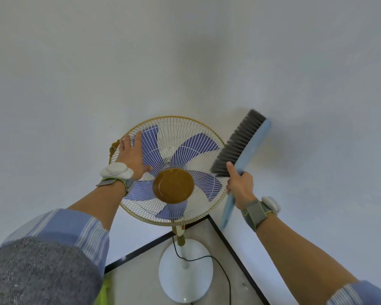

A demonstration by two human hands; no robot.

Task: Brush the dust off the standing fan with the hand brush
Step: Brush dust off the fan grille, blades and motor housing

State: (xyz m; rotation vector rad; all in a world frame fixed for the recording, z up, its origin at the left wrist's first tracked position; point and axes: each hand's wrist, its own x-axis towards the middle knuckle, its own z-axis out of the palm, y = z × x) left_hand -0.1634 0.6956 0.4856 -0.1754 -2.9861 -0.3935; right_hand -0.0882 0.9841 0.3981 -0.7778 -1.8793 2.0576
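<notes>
The standing fan [198, 137] stands in the room's corner, with a white wire grille, purple blades and a brown round hub [173, 186]. My left hand [133, 154] lies flat and open against the upper left of the grille. My right hand [240, 184] grips the light blue handle of the hand brush [249, 146]. The brush points up and to the right, beside the grille's right rim, with its grey bristles facing the fan. I cannot tell if the bristles touch the grille.
The fan's pole runs down to a round white base [186, 274] on the floor. A black cord [220, 267] trails from the pole across the base. White walls close in behind on both sides, with a dark skirting strip [233, 249] along the floor.
</notes>
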